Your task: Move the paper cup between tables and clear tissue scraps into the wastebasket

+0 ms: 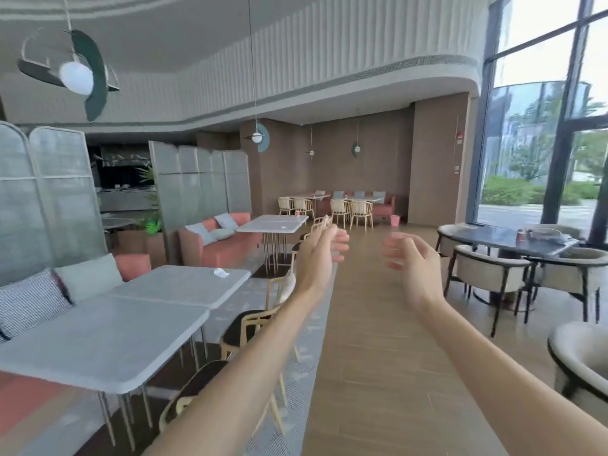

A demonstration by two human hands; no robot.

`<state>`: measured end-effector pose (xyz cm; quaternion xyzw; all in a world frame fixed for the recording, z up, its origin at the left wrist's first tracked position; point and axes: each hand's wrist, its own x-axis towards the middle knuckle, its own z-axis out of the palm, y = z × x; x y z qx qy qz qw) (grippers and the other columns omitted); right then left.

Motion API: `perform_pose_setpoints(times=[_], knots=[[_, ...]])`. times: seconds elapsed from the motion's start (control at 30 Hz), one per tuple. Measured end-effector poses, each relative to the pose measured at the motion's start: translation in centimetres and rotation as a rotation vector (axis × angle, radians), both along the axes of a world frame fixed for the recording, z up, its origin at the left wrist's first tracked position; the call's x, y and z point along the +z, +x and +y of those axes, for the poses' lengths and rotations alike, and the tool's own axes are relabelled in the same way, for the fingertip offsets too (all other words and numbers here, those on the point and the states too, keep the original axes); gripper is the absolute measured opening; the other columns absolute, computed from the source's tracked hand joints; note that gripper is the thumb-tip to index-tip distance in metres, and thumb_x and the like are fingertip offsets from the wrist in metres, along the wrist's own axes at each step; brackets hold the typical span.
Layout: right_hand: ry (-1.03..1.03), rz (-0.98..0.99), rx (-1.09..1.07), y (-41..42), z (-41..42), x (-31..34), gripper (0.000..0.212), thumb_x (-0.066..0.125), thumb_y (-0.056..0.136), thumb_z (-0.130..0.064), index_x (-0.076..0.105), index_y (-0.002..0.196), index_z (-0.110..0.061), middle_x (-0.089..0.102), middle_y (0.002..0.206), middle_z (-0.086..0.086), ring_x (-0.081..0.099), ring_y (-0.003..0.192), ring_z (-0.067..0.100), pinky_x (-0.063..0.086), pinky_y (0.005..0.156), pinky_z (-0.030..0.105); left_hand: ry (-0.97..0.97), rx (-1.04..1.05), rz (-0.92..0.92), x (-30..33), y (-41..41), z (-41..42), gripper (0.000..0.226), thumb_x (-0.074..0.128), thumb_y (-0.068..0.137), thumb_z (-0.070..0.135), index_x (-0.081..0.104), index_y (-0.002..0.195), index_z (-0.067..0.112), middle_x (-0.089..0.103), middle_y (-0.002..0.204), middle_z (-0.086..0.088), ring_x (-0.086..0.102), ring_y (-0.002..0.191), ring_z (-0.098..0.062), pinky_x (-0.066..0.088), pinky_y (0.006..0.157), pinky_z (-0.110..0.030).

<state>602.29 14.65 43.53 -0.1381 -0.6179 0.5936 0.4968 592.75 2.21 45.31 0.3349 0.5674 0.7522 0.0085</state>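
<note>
Both bare arms are stretched way out front, roughly parallel, forearms coming up from the bottom edge. Left hand and right hand sit near each other at about the same height, palms facing inward, fingers loosely curled. Neither hand's got anything in it.

tissue scrap on near left table, wastebasket far ahead, round table right
</note>
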Motion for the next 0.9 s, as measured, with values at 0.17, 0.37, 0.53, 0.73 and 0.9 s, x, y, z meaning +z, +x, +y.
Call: perform_pose_setpoints(times=[0.17, 0.37, 0.53, 0.73, 0.9], knots=[[0.022, 0.12, 0.048, -8.3, 7.0, 2.0, 0.033, 0.055, 0.073, -0.04, 0.076, 0.093, -0.024, 0.077, 0.105, 0.002, 0.071, 0.096, 0.017, 0.056, 0.081, 0.03, 0.055, -0.024, 0.083, 1.5, -8.1, 7.7, 0.032, 0.05, 0.091, 0.038, 0.074, 0.093, 0.016, 0.079, 0.094, -0.003, 0.075, 0.095, -0.027, 0.059, 0.084, -0.044], [0.006, 0.176, 0.075, -16.9, 18.3, -1.4, 0.032, 0.05, 0.084, -0.03, 0.076, 0.1, -0.02, 0.079, 0.102, -0.003, 0.074, 0.098, 0.014, 0.056, 0.083, 0.03, 0.076, -0.043, 0.089, -2.7, -15.9, 18.8, 0.031, 0.05, 0.092, 0.032, 0.074, 0.094, 0.013, 0.078, 0.1, -0.009, 0.074, 0.095, -0.027, 0.058, 0.085, -0.043], [0.009, 0.229, 0.115, -25.2, 30.6, -2.0, 0.029, 0.05, 0.085, -0.027, 0.076, 0.096, -0.02, 0.079, 0.094, -0.007, 0.074, 0.089, 0.009, 0.055, 0.082, 0.03, 0.066, 0.015, 0.101, -2.8, -24.0, 30.4, 0.03, 0.05, 0.097, 0.025, 0.074, 0.094, 0.008, 0.077, 0.103, -0.014, 0.073, 0.099, -0.031, 0.057, 0.089, -0.049], [0.05, 0.227, 0.169, -36.1, 44.3, 1.0, 0.027, 0.053, 0.088, -0.027, 0.077, 0.099, -0.02, 0.079, 0.1, -0.001, 0.074, 0.095, 0.014, 0.054, 0.086, 0.035, 0.106, 0.079, 0.106, 0.9, -34.4, 42.4, 0.029, 0.05, 0.092, 0.03, 0.074, 0.089, 0.012, 0.078, 0.093, -0.005, 0.074, 0.094, -0.024, 0.058, 0.086, -0.044], [0.099, 0.189, 0.21, -45.0, 52.0, 0.2, 0.028, 0.052, 0.088, -0.026, 0.077, 0.099, -0.02, 0.079, 0.103, -0.004, 0.073, 0.099, 0.014, 0.056, 0.089, 0.034, 0.132, 0.115, 0.109, 0.1, -42.7, 50.0, 0.028, 0.051, 0.093, 0.029, 0.074, 0.089, 0.013, 0.078, 0.097, -0.008, 0.073, 0.094, -0.026, 0.059, 0.082, -0.039]])
